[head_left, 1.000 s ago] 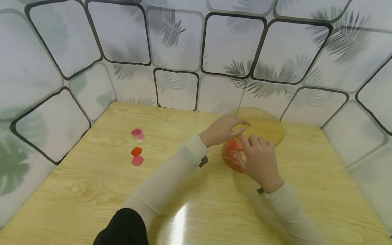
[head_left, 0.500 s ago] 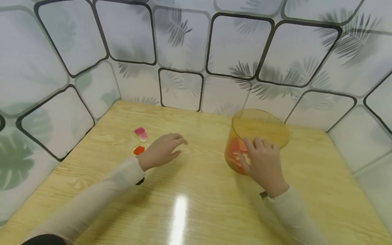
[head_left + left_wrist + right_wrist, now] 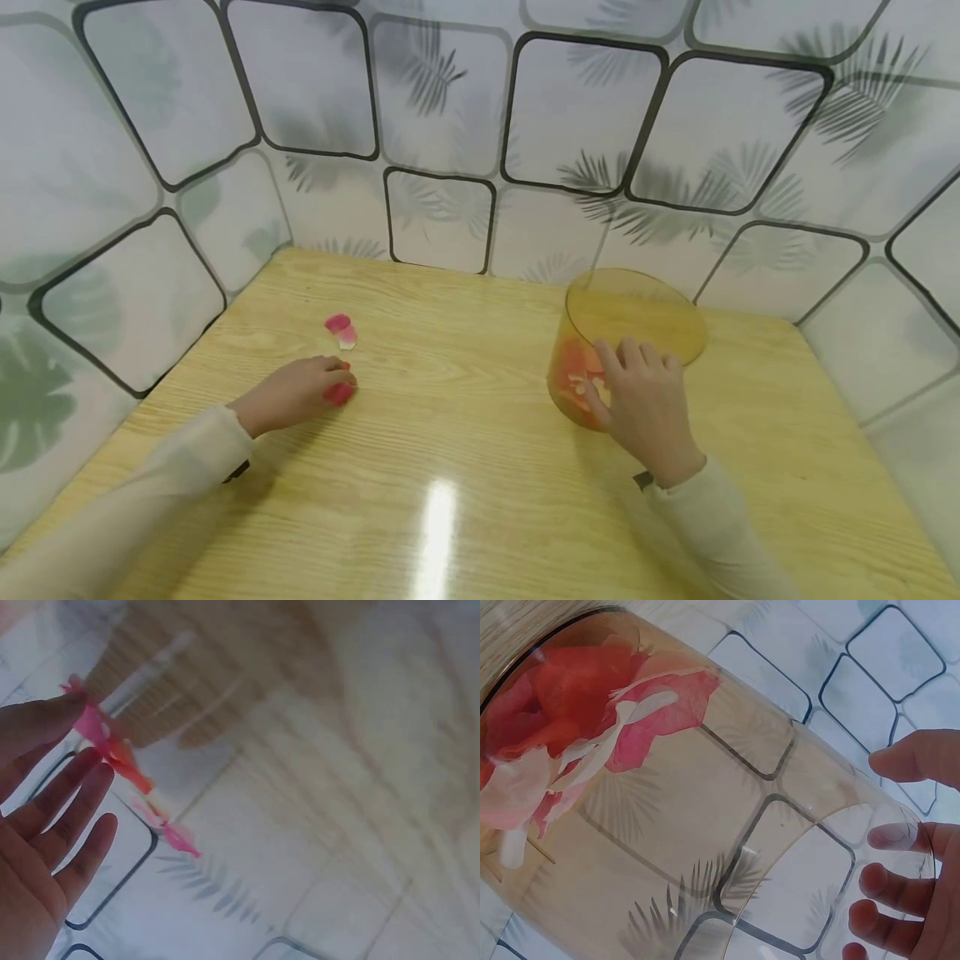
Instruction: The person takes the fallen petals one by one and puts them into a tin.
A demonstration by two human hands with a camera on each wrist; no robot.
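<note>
My left hand (image 3: 296, 392) reaches down at the table's left and pinches a pink petal (image 3: 340, 395); in the left wrist view its thumb tip overlaps the pink petal (image 3: 91, 724). Just behind lies an orange petal (image 3: 345, 366), partly hidden by the fingers. Farther back are a magenta petal (image 3: 337, 322) and a pink-white petal (image 3: 347, 337). My right hand (image 3: 645, 404) rests against a clear amber cylindrical container (image 3: 573, 333), thumb and fingers spread near its rim. Red, pink and white petals (image 3: 577, 690) are gathered at the container's bottom.
The wooden table (image 3: 465, 400) meets a patterned wall covering (image 3: 435, 217) close behind the container. More of this covering stands at the left and right edges. Light glares off the tabletop near the front.
My left hand has gone from above the container's mouth leftward to the petals on the table and taken the pink one. My right hand has stayed at the container.
</note>
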